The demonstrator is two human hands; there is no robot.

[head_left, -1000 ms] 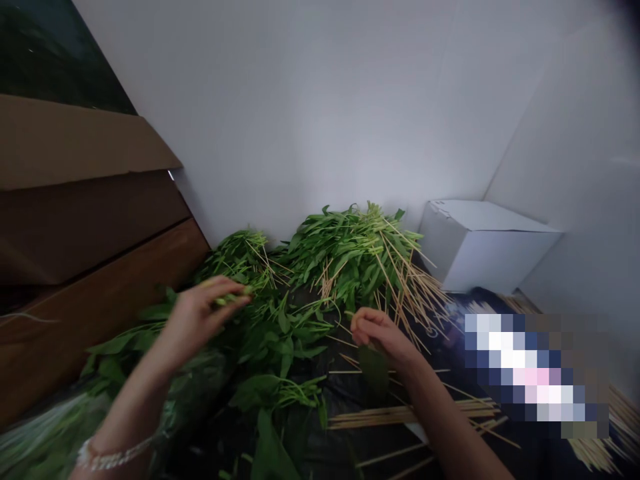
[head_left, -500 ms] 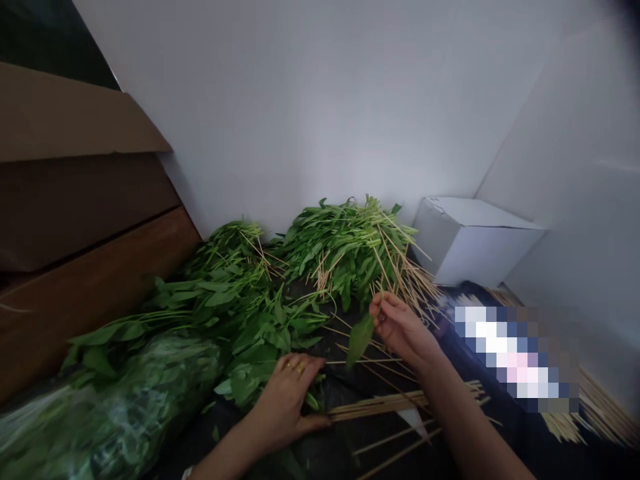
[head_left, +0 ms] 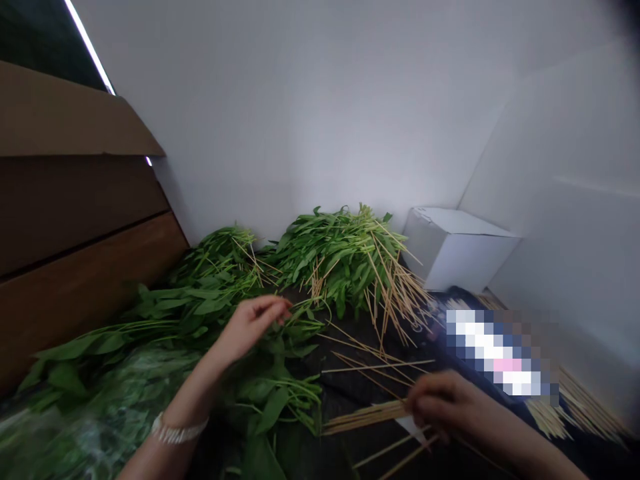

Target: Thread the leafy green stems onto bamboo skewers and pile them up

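Observation:
My left hand [head_left: 250,325] reaches forward over loose green leafy stems [head_left: 210,307] spread on a black sheet [head_left: 350,387]; its fingertips touch the leaves and its fingers are slightly apart. My right hand [head_left: 447,403] is low at the right and blurred, with its fingers curled on the end of a bundle of bamboo skewers [head_left: 365,417] lying on the sheet. A few single skewers [head_left: 370,363] lie scattered between the two hands. A bracelet shows on my left wrist.
A heap of greens threaded on skewers [head_left: 345,257] lies against the white wall. A white box [head_left: 460,250] stands at the back right. Brown boards [head_left: 75,267] close the left side. A plastic-wrapped bunch of greens [head_left: 75,427] lies bottom left. More skewers [head_left: 575,407] lie far right.
My left hand rose from the sheet near the skewer bundle to the loose greens. My right hand dropped from holding up a leaf to the skewer bundle; the leaf is gone from it.

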